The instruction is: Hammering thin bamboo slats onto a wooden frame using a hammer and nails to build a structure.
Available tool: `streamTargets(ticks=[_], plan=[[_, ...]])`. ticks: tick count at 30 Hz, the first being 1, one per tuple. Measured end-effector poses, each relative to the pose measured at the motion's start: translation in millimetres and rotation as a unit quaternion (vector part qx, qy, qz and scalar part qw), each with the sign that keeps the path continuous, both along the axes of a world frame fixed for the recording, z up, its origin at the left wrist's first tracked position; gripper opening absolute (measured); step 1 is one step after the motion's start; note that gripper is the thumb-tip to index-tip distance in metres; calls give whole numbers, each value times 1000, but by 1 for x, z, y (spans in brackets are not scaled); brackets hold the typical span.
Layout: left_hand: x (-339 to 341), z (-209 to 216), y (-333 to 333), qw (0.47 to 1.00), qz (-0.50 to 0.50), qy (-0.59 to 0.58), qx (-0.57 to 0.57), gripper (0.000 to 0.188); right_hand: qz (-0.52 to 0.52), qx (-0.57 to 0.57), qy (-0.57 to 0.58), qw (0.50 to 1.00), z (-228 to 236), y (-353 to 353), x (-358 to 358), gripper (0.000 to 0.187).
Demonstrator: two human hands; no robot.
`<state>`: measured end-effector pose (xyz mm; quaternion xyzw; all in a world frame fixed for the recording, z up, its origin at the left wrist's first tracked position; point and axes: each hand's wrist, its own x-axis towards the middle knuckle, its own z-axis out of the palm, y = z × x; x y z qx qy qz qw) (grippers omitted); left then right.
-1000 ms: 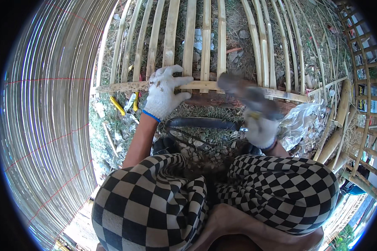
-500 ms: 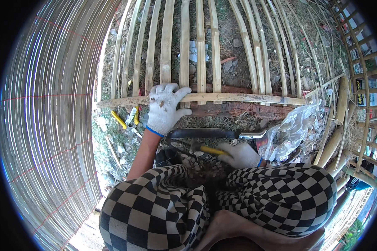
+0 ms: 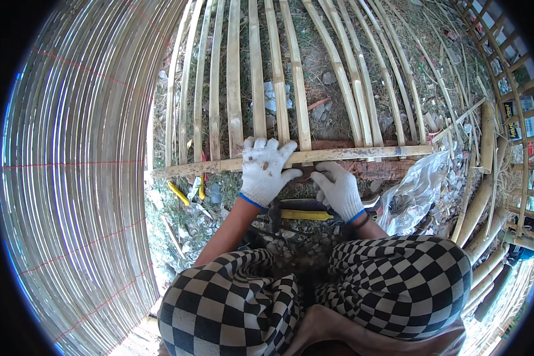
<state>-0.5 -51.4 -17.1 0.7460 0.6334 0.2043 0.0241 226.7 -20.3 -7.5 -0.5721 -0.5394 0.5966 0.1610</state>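
My left hand (image 3: 266, 169), in a white glove, lies flat with fingers spread on a horizontal bamboo crossbar (image 3: 368, 154). The bar runs across several upright bamboo slats (image 3: 234, 89) laid on the ground. My right hand (image 3: 338, 190), also gloved, rests just below the bar beside the left hand, with its fingers loosely apart and pointing toward the bar. I see nothing held in it. A yellow-handled tool (image 3: 305, 215) lies on the ground under both hands. My knees, covered in black-and-white checkered cloth (image 3: 391, 285), fill the lower part of the view.
A large curved woven bamboo panel (image 3: 71, 178) stands at the left. A clear plastic bag (image 3: 415, 190) lies right of my hands. Thick bamboo poles (image 3: 480, 202) and a lattice frame (image 3: 516, 101) are at the right. Yellow-handled pliers (image 3: 178, 193) lie left of the bar.
My right hand held a blurred, moving tool up at the bar, then lowered it to the ground, and has now come up empty beside my left hand. The left hand stayed on the crossbar.
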Motion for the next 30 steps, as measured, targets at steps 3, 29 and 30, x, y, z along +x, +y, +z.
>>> streamTargets(ticks=[3, 29, 30], plan=[[4, -10, 5, 997, -1, -6, 74, 65, -17, -24, 31, 999, -5, 6, -5, 36], [0, -6, 6, 998, 38, -38, -30, 47, -80, -61, 113, 989, -18, 6, -16, 25], [1, -8, 7, 998, 32, -43, -17, 46, -80, -53, 111, 989, -19, 6, -16, 25]])
